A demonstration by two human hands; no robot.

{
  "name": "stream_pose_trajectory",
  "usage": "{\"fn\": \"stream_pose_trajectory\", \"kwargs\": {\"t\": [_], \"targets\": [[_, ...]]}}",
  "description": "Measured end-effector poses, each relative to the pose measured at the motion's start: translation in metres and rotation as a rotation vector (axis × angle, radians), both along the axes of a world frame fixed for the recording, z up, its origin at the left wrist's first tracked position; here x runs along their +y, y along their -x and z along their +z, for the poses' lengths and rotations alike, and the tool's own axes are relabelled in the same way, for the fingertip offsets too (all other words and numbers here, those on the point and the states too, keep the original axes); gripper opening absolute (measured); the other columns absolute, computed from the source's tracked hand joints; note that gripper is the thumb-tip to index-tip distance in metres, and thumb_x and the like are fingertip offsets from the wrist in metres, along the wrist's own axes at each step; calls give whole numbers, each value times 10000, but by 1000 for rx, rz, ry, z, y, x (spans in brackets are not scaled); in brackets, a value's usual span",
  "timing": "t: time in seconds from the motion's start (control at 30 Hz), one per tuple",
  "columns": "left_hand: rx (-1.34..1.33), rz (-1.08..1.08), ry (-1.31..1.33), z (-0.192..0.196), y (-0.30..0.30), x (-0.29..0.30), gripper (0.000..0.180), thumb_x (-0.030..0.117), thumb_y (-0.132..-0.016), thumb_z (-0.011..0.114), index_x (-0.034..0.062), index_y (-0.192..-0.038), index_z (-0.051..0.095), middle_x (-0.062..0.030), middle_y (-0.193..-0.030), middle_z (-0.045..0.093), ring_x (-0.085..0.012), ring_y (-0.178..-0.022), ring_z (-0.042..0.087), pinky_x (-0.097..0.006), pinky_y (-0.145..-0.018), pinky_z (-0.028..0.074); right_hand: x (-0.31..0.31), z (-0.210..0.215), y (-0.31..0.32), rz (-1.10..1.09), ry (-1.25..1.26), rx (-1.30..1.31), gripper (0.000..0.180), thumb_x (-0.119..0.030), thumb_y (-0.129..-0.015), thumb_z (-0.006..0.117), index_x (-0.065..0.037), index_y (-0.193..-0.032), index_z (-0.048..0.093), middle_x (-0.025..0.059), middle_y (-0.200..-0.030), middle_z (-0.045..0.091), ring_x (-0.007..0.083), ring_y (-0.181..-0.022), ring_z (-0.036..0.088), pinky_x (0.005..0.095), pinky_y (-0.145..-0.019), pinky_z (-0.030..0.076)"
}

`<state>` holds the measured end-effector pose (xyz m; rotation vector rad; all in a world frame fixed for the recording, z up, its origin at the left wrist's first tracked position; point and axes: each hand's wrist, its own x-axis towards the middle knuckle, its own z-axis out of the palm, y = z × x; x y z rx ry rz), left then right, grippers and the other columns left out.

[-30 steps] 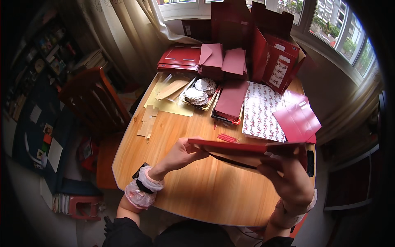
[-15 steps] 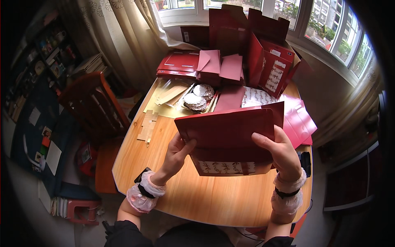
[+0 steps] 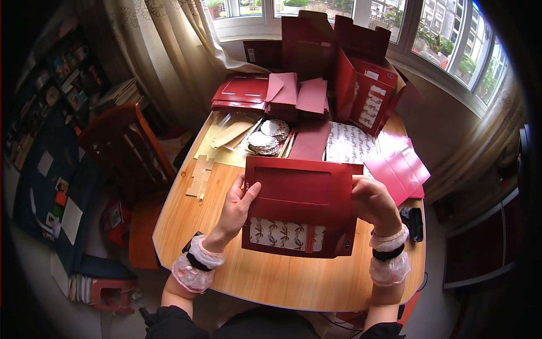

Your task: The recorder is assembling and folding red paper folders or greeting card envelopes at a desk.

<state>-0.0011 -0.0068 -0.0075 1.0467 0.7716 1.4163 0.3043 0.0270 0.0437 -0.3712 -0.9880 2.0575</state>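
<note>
A dark red folded cardboard box (image 3: 293,212) with a white patterned strip on its lower half is held up over the table, its front face turned toward me. My left hand (image 3: 236,208) grips its left edge, with the thumb on the front and the fingers behind. At the right edge, my right hand (image 3: 377,203) is closed with its fingers bent; the fingertips are partly hidden by the cardboard. Behind the box lie a dusky red panel (image 3: 310,140) and a white patterned sheet (image 3: 350,144).
Stacked red cardboard (image 3: 240,89) and pink pieces (image 3: 311,95) stand at the back, beside large open red boxes (image 3: 364,93). Round, lacy white pieces (image 3: 265,142) sit at centre-left, near a tan strip (image 3: 199,178). Glossy pink sheets (image 3: 398,169) and a black object (image 3: 416,224) lie right.
The box has tilted upright and shifted slightly left and down, showing more of its front and patterned strip. My right thumb has left its front face and the right hand now curls at its edge.
</note>
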Motion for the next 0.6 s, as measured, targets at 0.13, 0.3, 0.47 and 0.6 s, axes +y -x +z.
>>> {"fn": "stream_pose_trajectory", "kwargs": {"t": [0.13, 0.3, 0.47, 0.6], "targets": [[17, 46, 25, -4, 3, 1, 268, 133, -1014, 510, 12, -1243, 439, -96, -1130, 611, -114, -986, 610, -247, -849, 519, 7, -10, 5, 72, 94, -41, 339, -8, -948, 491, 105, -1267, 508, 171, -1219, 606, 248, -1131, 599, 369, -983, 484], [52, 60, 0, -9, 7, 5, 282, 152, -1024, 490, 8, -1259, 431, -100, -1139, 597, -120, -1009, 588, -255, -887, 493, 1, -6, 10, 68, -5, -120, 384, -69, -997, 481, 78, -1350, 446, 150, -1303, 560, 229, -1185, 565, 365, -1014, 464], [51, 11, 25, -7, 6, 4, 267, 158, -1033, 464, 13, -1252, 422, -96, -1156, 581, -125, -1034, 569, -262, -917, 471, 4, -22, 6, 102, -20, -168, 391, -115, -1017, 477, 58, -1365, 443, 131, -1335, 540, 209, -1201, 549, 350, -1027, 453], [104, -1, 8, -10, 4, 3, 246, 151, -1038, 443, 19, -1243, 414, -86, -1171, 551, -128, -1073, 538, -270, -949, 440, 7, -34, 10, 65, 38, -210, 401, -99, -987, 534, 52, -1352, 461, 127, -1312, 558, 202, -1168, 570, 346, -1005, 471]]}}
